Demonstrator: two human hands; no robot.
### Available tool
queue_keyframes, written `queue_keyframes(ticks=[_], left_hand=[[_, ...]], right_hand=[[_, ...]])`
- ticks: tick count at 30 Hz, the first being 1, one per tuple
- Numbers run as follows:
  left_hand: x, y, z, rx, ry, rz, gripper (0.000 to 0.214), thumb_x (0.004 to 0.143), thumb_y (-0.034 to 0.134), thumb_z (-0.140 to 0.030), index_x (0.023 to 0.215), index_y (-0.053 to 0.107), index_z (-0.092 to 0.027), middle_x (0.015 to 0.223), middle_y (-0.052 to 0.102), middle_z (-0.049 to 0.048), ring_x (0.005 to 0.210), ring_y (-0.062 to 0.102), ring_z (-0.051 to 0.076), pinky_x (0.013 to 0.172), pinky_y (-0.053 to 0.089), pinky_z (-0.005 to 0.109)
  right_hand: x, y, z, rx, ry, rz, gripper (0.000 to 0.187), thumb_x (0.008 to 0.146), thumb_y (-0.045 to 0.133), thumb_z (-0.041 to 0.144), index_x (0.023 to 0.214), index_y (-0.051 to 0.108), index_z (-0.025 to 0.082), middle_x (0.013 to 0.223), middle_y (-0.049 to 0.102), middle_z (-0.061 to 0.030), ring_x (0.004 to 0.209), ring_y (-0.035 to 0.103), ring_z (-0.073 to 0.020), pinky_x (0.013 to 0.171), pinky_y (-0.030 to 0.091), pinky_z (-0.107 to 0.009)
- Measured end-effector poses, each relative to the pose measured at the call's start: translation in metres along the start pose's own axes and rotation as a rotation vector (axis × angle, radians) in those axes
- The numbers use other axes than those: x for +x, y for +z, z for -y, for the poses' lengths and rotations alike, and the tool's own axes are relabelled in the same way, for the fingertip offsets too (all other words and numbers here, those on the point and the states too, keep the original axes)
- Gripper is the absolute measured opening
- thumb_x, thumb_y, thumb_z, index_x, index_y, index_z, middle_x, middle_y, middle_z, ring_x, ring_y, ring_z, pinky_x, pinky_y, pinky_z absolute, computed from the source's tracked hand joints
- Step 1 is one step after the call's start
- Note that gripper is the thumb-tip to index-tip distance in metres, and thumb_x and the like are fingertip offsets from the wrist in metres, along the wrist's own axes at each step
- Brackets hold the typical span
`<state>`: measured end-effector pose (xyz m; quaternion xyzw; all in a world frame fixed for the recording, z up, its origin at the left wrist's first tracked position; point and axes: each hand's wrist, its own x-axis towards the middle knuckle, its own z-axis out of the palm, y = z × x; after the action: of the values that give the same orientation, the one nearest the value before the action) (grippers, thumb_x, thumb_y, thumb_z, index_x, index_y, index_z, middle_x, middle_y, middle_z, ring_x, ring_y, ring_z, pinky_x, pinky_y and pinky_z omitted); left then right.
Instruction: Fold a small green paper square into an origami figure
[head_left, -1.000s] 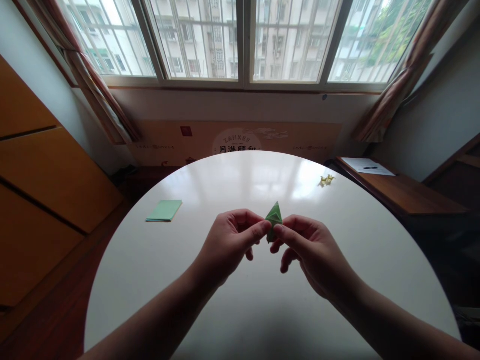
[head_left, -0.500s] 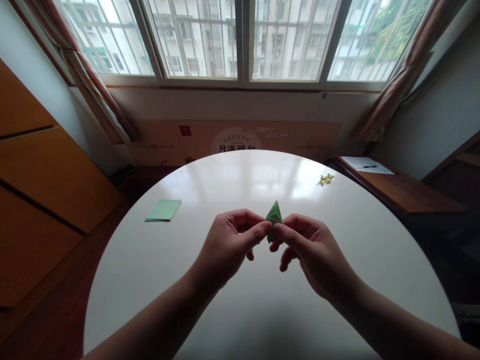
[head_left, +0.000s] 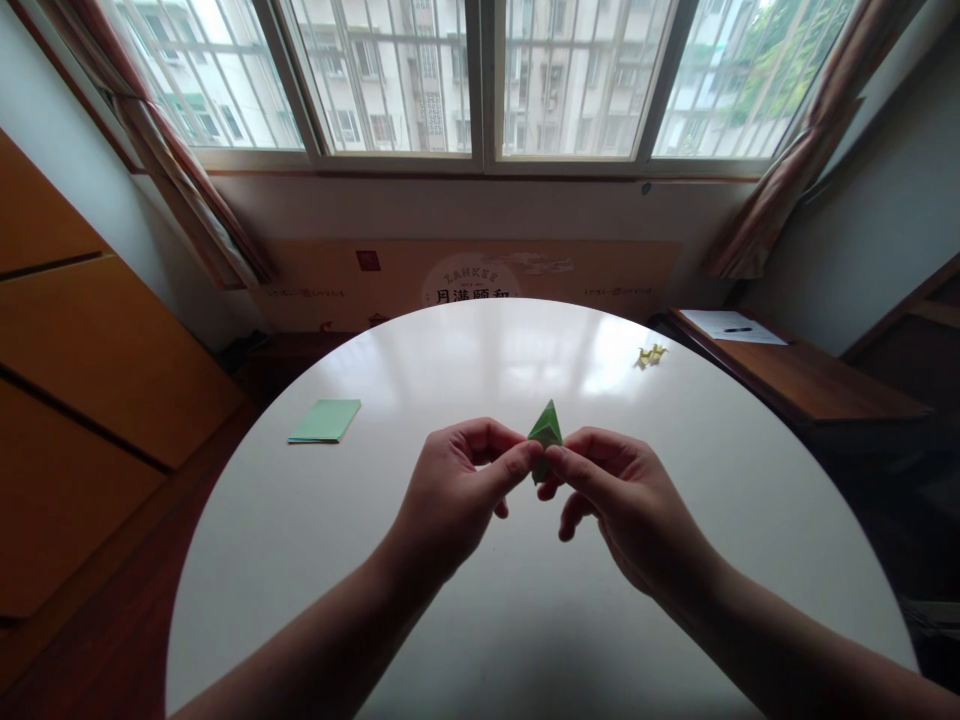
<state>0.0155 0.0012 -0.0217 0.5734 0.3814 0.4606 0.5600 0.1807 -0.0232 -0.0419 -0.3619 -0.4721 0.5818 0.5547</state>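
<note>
A small piece of folded green origami paper (head_left: 547,424) is held up over the middle of the table, its sharp point upward. My left hand (head_left: 465,490) pinches its left side between thumb and index finger. On the other side my right hand (head_left: 619,490) grips it the same way, with the lower fingers curled loosely beneath. The two thumbs almost meet across the front of the paper and cover part of it. A short green tip shows below the thumbs.
The round white table (head_left: 480,620) carries a stack of light green paper squares (head_left: 325,421) at left and small yellow folded paper figures (head_left: 651,356) at far right. Beyond its right edge, a wooden surface (head_left: 832,375) holds a white sheet (head_left: 731,327) with a pen (head_left: 738,330).
Both hands keep the same pinch on the folded green paper. The whole view has shifted very slightly; nothing else differs visibly.
</note>
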Motion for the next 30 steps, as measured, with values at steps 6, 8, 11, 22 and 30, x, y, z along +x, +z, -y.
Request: queue_keyframes(ticks=[6,8,11,22,30], left_hand=[[-0.0001,0.0008,-0.0003,-0.006,-0.004,0.003,0.022,0.074,0.081,-0.033,0.070,0.069,-0.014,0.060,0.065,-0.0001,0.048,0.049,0.008,0.043,0.041,0.019],[-0.0001,0.0012,0.0000,-0.030,-0.007,0.010,0.022,0.074,0.081,-0.032,0.069,0.069,-0.014,0.059,0.065,0.0000,0.049,0.050,0.008,0.044,0.040,0.018],[-0.0001,0.0021,0.0004,-0.069,-0.031,0.026,0.022,0.073,0.082,-0.032,0.069,0.071,-0.014,0.061,0.067,0.0015,0.051,0.051,0.009,0.044,0.039,0.018],[0.0000,0.0030,-0.0003,-0.012,-0.027,0.010,0.017,0.079,0.072,-0.031,0.078,0.075,-0.014,0.059,0.060,0.0006,0.052,0.050,0.010,0.041,0.041,0.018],[-0.0007,-0.0026,-0.0007,0.102,0.022,0.037,0.015,0.082,0.070,-0.027,0.074,0.070,-0.014,0.060,0.060,-0.0016,0.051,0.049,0.008,0.045,0.044,0.017]], right_hand=[[0.0010,-0.0004,-0.0013,-0.004,0.007,-0.018,0.019,0.080,0.080,0.037,0.078,0.075,0.018,0.070,0.069,-0.0040,0.067,0.066,-0.0179,0.042,0.052,-0.020],[0.0013,-0.0006,-0.0015,-0.004,0.002,-0.015,0.019,0.080,0.080,0.036,0.078,0.074,0.018,0.069,0.068,-0.0035,0.066,0.065,-0.0173,0.042,0.052,-0.021],[0.0017,-0.0006,-0.0013,-0.011,-0.012,-0.009,0.018,0.081,0.078,0.036,0.079,0.074,0.018,0.069,0.067,-0.0027,0.064,0.063,-0.0161,0.042,0.052,-0.020],[0.0013,-0.0009,-0.0023,-0.062,-0.058,-0.038,0.018,0.082,0.077,0.037,0.080,0.075,0.019,0.070,0.069,-0.0033,0.062,0.062,-0.0162,0.041,0.049,-0.021],[0.0036,-0.0027,0.0002,-0.088,0.002,0.038,0.016,0.082,0.077,0.035,0.082,0.074,0.019,0.069,0.064,-0.0011,0.064,0.060,-0.0150,0.043,0.050,-0.020]])
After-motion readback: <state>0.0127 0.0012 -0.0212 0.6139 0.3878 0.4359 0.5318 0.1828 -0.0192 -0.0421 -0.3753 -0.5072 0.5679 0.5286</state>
